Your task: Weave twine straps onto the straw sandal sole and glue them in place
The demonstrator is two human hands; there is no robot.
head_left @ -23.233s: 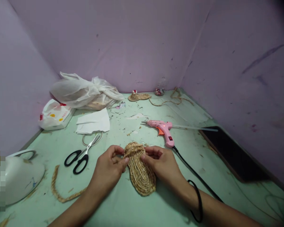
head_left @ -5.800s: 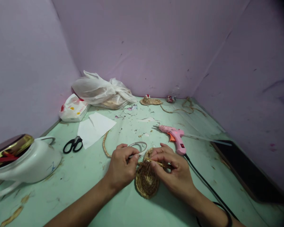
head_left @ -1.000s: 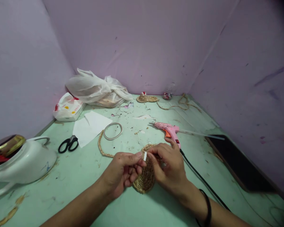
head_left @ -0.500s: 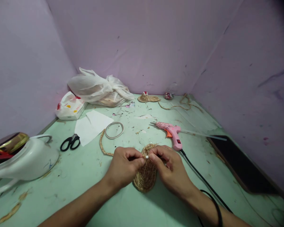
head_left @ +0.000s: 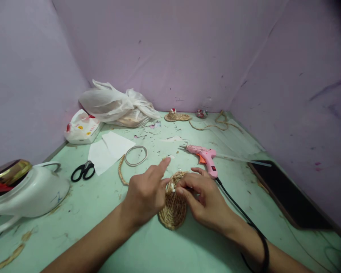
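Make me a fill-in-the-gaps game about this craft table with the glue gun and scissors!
1. The glue gun is coloured ____.
2. The scissors have ____ handles.
3. The left hand and right hand touch a woven piece lying on the table, whose top is ____.
4. The black band sits on the ____ wrist.

Missing words: pink; black; green; right.
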